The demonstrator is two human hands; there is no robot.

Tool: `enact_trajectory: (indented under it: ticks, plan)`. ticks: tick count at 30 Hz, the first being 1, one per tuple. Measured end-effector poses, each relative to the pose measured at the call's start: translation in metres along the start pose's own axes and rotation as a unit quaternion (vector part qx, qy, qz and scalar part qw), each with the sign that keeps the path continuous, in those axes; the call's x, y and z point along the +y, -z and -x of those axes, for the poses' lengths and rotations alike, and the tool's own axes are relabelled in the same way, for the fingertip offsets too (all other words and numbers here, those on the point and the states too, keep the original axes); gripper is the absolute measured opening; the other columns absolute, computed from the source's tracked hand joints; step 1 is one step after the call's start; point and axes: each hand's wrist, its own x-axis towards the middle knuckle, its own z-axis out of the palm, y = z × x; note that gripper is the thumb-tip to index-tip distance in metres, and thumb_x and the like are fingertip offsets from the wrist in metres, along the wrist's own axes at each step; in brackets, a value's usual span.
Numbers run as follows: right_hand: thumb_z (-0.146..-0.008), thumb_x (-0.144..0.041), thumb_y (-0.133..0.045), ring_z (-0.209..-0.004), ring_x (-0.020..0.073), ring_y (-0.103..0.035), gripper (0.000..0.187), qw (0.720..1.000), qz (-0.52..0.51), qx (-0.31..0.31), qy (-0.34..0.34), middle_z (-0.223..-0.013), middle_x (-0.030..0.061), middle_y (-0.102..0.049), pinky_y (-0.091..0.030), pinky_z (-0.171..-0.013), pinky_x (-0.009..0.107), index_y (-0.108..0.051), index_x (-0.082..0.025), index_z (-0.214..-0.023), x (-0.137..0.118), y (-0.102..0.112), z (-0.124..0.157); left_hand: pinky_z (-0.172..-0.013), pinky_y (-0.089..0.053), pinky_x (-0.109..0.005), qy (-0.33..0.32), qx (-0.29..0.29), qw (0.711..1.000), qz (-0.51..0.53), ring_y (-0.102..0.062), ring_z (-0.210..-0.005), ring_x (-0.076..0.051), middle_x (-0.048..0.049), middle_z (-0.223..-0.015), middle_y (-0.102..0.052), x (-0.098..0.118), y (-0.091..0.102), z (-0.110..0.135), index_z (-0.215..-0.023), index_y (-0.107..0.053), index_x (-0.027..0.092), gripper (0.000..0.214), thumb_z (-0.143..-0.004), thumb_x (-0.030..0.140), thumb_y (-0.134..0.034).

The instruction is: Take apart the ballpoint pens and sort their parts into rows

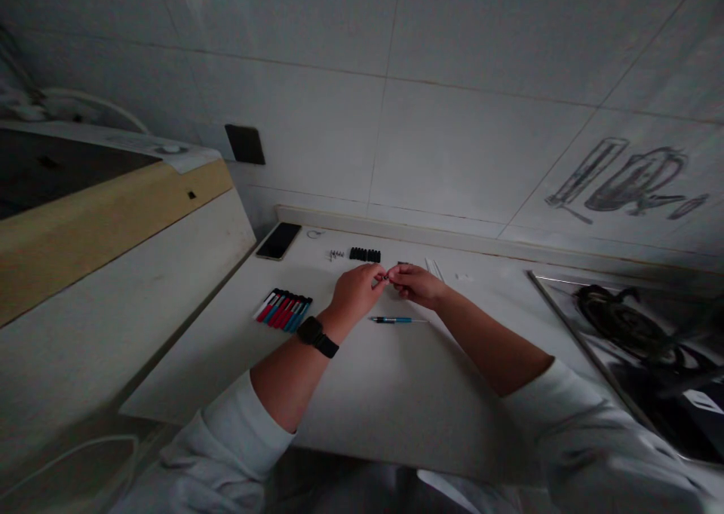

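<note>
My left hand (pixel 357 289) and my right hand (pixel 415 283) meet fingertip to fingertip above the white countertop (pixel 390 393). Between the pinched fingers sits a small dark piece (pixel 386 277), too small to name. Just below the hands lies a blue and black pen-like barrel (pixel 396 319) with a thin rod at its right end. Several black ribbed pieces (pixel 365 255) stand in a row behind my left hand, with small silver metal parts (pixel 335 255) to their left. Thin white rods (pixel 434 268) lie behind my right hand.
Several red, blue and white barrels with black ends (pixel 283 310) lie side by side at the left. A phone (pixel 279 240) rests at the back left corner near a small ring (pixel 314 234). At the right is a gas stove (pixel 622 333); a tiled wall (pixel 446 152) stands behind.
</note>
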Motion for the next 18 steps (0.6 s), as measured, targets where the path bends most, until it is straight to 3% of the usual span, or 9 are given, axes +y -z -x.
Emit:
enact_trajectory:
  ticks: [4,7,9,11,14,18]
  plan:
    - [-0.063,-0.05,-0.091,-0.054,0.0073,-0.044,0.045,1.0,-0.002,0.002,0.006,-0.067,-0.0028,-0.057,-0.033,-0.047,0.019,-0.066,-0.018,-0.083,-0.001,-0.002,0.001,-0.078,-0.052,-0.027,0.009,0.031,0.998,0.057,-0.071,-0.086,-0.016,-0.001,-0.097,-0.078,-0.001,-0.004,-0.001,-0.099,-0.072,0.023,0.007,-0.092,0.023,-0.07]
    - [-0.078,-0.049,-0.079,-0.059,0.0105,-0.052,0.032,0.989,0.125,0.067,0.047,-0.078,0.0023,-0.066,-0.04,-0.051,0.023,-0.07,-0.019,-0.087,-0.007,0.001,-0.006,-0.077,-0.052,-0.027,0.021,0.041,0.997,0.065,-0.071,-0.083,-0.016,-0.0016,-0.095,-0.078,-0.007,-0.006,-0.002,-0.097,-0.072,0.022,0.007,-0.091,0.021,-0.069]
    - [-0.088,-0.041,-0.069,-0.066,0.014,-0.059,0.021,0.939,0.287,0.152,0.116,-0.086,0.0047,-0.071,-0.047,-0.059,0.026,-0.073,-0.021,-0.091,-0.014,0.007,-0.014,-0.076,-0.052,-0.027,0.028,0.028,0.998,0.045,-0.072,-0.083,-0.017,-0.0023,-0.093,-0.078,-0.011,-0.008,-0.002,-0.095,-0.072,0.021,0.007,-0.089,0.019,-0.068]
    - [-0.092,-0.031,-0.064,-0.077,0.0175,-0.064,0.016,0.849,0.449,0.205,0.188,-0.093,0.0062,-0.074,-0.051,-0.072,0.03,-0.076,-0.022,-0.097,-0.02,0.015,-0.025,-0.075,-0.052,-0.028,0.035,0.003,0.999,0.018,-0.072,-0.083,-0.018,-0.0029,-0.091,-0.078,-0.015,-0.011,-0.003,-0.092,-0.071,0.021,0.007,-0.087,0.017,-0.068]
    - [-0.093,-0.021,-0.061,-0.098,0.0211,-0.067,0.023,0.745,0.598,0.17,0.241,-0.11,0.0088,-0.075,-0.051,-0.093,0.035,-0.078,-0.022,-0.109,-0.024,0.024,-0.044,-0.075,-0.053,-0.03,0.043,-0.029,0.999,-0.01,-0.072,-0.082,-0.02,-0.0038,-0.089,-0.078,-0.02,-0.016,-0.003,-0.091,-0.071,0.02,0.008,-0.086,0.015,-0.067]
    - [-0.094,-0.019,-0.061,-0.114,0.0243,-0.064,0.031,0.677,0.686,0.101,0.246,-0.124,0.0106,-0.072,-0.045,-0.107,0.038,-0.076,-0.022,-0.121,-0.022,0.03,-0.067,-0.073,-0.052,-0.03,0.039,-0.039,0.998,-0.021,-0.071,-0.08,-0.02,-0.004,-0.088,-0.077,-0.025,-0.02,-0.003,-0.09,-0.07,0.02,0.01,-0.085,0.013,-0.066]
